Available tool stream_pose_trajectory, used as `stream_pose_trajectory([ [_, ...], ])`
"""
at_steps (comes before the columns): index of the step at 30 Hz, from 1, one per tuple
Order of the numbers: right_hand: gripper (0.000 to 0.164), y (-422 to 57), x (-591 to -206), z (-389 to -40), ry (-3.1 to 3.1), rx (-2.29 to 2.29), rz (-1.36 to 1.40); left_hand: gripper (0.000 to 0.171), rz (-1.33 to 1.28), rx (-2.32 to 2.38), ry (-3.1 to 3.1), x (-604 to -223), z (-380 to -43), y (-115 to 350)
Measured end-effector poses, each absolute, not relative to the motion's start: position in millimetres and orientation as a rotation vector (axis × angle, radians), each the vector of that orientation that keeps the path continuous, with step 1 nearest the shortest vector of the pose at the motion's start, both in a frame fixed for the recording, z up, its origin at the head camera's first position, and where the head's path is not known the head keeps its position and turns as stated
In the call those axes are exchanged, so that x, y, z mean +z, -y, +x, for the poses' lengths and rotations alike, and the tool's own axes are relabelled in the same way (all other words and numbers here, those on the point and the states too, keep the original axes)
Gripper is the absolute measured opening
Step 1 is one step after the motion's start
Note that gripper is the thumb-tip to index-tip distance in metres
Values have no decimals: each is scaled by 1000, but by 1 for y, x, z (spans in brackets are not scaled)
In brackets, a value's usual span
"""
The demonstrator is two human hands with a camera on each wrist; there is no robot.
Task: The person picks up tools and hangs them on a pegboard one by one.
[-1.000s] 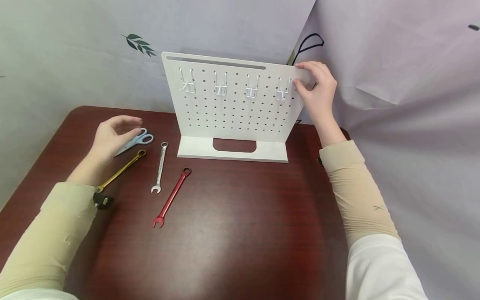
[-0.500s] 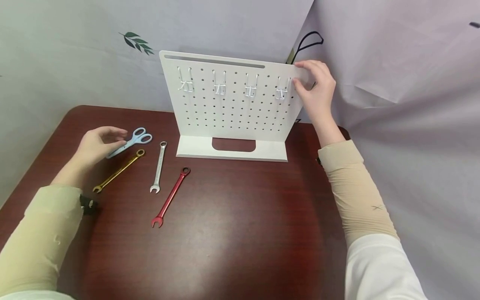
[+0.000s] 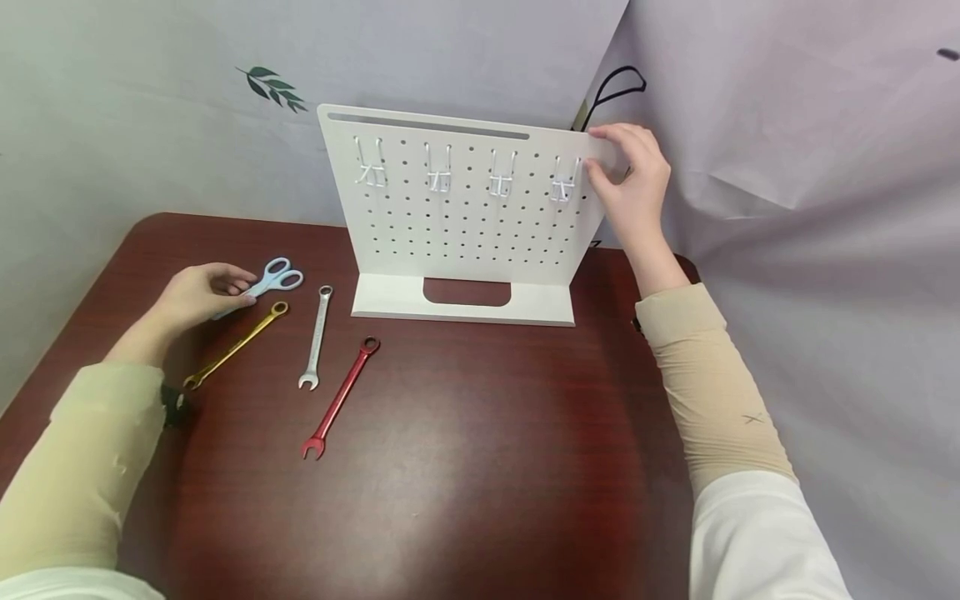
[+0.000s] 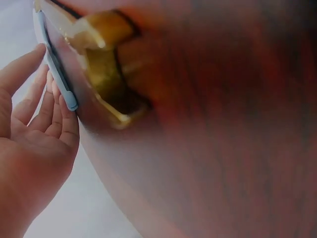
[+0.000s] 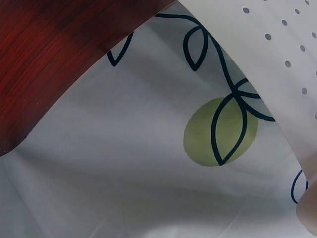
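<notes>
My left hand (image 3: 198, 298) pinches light-blue scissors (image 3: 264, 284) between thumb and fingers, at the table's left side. The handle loops point toward the pegboard, and the hand covers much of the blades. In the left wrist view the scissors (image 4: 58, 74) appear edge-on, thumb on one side and fingers on the other. My right hand (image 3: 637, 179) grips the upper right edge of a white pegboard (image 3: 517, 229), thumb in front. Four-sided white wire hooks (image 3: 438, 179), several in a row, hang along its upper part. Only a fingertip (image 5: 309, 208) shows in the right wrist view.
A gold wrench (image 3: 236, 347), a silver wrench (image 3: 317, 337) and a red wrench (image 3: 341, 400) lie on the dark red table (image 3: 480, 450). The board's flat base (image 3: 540, 304) stands near the back edge. Pale patterned cloth (image 3: 787, 125) hangs behind and to the right.
My left hand has moved left and down to the scissors, and its thumb and fingers have closed on them. My right hand keeps its grip on the pegboard.
</notes>
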State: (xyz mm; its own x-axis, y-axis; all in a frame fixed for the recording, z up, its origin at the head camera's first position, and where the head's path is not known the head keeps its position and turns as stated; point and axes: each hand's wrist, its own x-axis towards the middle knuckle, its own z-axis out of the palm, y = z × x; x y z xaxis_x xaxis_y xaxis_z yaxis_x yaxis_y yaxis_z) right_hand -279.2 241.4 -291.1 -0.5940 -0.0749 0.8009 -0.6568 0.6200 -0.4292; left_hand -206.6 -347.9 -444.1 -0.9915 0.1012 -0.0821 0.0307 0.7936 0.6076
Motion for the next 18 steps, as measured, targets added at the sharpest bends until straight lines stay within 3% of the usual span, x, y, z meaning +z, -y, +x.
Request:
stream_pose_trajectory([
  [8, 29, -241, -290, -278, 2063, 958, 560, 33, 102, 888, -2898, -444, -209, 345],
  [18, 28, -241, -290, -277, 2075, 961, 560, 37, 67, 874, -2870, -439, -210, 345],
])
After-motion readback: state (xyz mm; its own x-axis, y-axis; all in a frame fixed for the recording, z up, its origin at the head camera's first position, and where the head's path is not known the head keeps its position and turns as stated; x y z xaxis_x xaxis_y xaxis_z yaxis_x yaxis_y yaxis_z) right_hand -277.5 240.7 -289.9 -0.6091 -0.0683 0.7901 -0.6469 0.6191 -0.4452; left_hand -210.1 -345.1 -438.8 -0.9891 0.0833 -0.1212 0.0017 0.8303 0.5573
